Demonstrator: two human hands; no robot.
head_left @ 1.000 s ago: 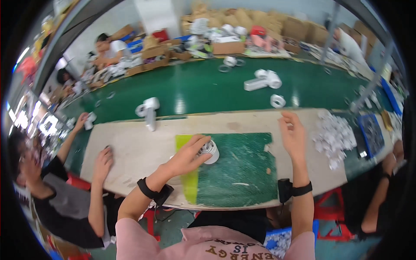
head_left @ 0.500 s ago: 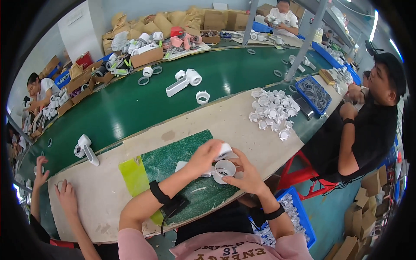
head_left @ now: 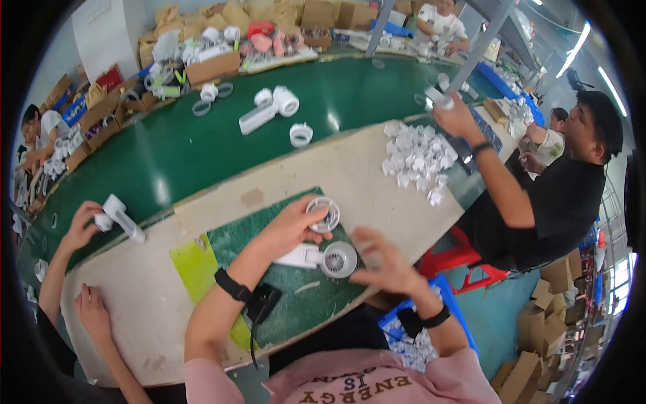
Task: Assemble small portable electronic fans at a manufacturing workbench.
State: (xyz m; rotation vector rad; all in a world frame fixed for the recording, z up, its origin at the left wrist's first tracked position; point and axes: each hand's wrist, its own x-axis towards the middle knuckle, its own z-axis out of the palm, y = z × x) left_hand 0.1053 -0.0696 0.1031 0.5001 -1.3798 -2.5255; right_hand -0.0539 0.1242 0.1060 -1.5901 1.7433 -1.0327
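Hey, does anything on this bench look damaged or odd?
Mostly just wear. The green mat has a pale streak, perhaps a scratch, on your side of the white handled part. Beyond the mat, the beige board shows a brownish patch like a stain, darker than the board around it. I see nothing clearly broken.

A long green table [head_left: 161, 145] sweeps across the room, its glossy top catching streaks of light, with a beige board [head_left: 141, 286] along its near side. Behind it, tan sacks [head_left: 202, 25] and brown cartons [head_left: 319, 15] are heaped near a white pillar [head_left: 101, 34] and a pale wall [head_left: 59, 57]. Grey metal posts [head_left: 486, 50] rise at the right, where tube lights [head_left: 573, 50] glow overhead. A red stool [head_left: 443, 261] stands on the greenish floor [head_left: 479, 310], near stacked cardboard boxes [head_left: 535, 326].
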